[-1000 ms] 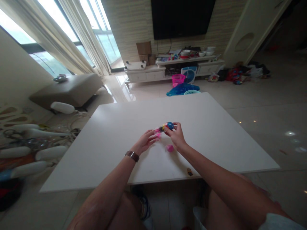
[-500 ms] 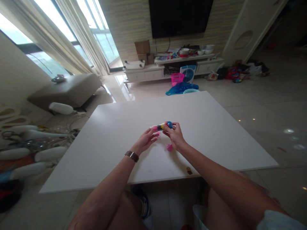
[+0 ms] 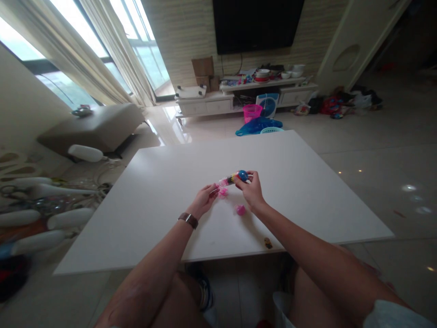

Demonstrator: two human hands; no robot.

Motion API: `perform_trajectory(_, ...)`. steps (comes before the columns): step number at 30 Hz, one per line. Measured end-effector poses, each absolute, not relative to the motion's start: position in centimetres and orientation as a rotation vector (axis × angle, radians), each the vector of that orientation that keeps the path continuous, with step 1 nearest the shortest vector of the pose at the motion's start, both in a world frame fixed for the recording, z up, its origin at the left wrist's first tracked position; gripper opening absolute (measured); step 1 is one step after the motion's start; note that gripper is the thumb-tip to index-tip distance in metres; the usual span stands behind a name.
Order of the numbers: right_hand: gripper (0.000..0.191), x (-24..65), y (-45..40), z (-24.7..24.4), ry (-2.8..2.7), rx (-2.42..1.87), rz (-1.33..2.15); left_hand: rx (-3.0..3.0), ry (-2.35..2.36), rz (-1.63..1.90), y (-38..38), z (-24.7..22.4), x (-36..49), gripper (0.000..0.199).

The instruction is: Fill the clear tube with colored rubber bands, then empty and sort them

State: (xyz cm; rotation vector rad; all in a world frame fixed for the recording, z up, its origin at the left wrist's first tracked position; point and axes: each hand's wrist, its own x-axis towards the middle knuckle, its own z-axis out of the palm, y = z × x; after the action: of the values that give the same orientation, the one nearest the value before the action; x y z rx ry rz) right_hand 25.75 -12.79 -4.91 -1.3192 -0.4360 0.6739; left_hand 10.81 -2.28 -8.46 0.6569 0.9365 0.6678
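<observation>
White table (image 3: 153, 182), head view: both hands are over its middle part, nearer the person's edge. Right hand (image 3: 251, 184) has a clear tube (image 3: 230, 179), fingers wrapped round it near its blue rounded end (image 3: 243, 175), thumb on the near side. Tube lies roughly sideways, blue end right and slightly higher, other end toward the left hand. Yellow, dark and pink show through the wall.

Left hand (image 3: 207, 197): fingers curled in, thumb and fingertips pinched on a small pink bit (image 3: 216, 186) just beside the tube's left end. Too small to tell what the bit is, or if it touches the tube. Brown wristband (image 3: 188, 220) on that wrist.

On the tabletop: pink scraps (image 3: 223, 193) just beside the left fingertips, below the tube in view; a round pink piece (image 3: 241, 210) nearer the person, left of the right wrist; a small dark-and-yellow patch (image 3: 268, 243) by the near edge.

Past the far edge: pink basket (image 3: 252, 114), blue bag (image 3: 257, 126) on the floor, black TV (image 3: 257, 27) on the wall.
</observation>
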Motion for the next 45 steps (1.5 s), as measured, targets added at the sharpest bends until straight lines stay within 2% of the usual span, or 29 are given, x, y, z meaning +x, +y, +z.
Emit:
perform_trajectory(5,0.061,25.9,-12.7,-5.1,-0.460,-1.355,0.665,0.775,1.039,0.716,-2.2,-8.6,10.4,0.016)
perform_trajectory(10,0.063,25.9,-12.5,-5.5,-0.479,-1.372,0.657,0.958,1.059,0.618,-2.4,-8.2,10.1,0.025)
perform_trajectory(14,0.063,25.8,-12.5,-5.3,-0.478,-1.356,0.659,1.017,1.016,0.548,-2.8,-7.8,10.2,0.018)
perform_trajectory(26,0.057,25.1,-13.0,-3.5,-0.404,-1.237,0.784,0.691,0.650,0.418,-3.8,-6.5,10.8,0.025)
perform_trajectory(34,0.061,25.2,-13.0,-3.8,-0.430,-1.250,0.755,0.762,0.782,0.512,-3.5,-7.4,10.8,0.024)
perform_trajectory(41,0.063,25.6,-12.7,-5.0,-0.492,-1.339,0.708,0.811,0.864,0.478,-3.5,-7.9,10.7,0.035)
perform_trajectory(45,0.063,25.6,-12.7,-5.2,-0.505,-1.350,0.704,0.821,0.905,0.413,-3.6,-7.3,10.9,0.032)
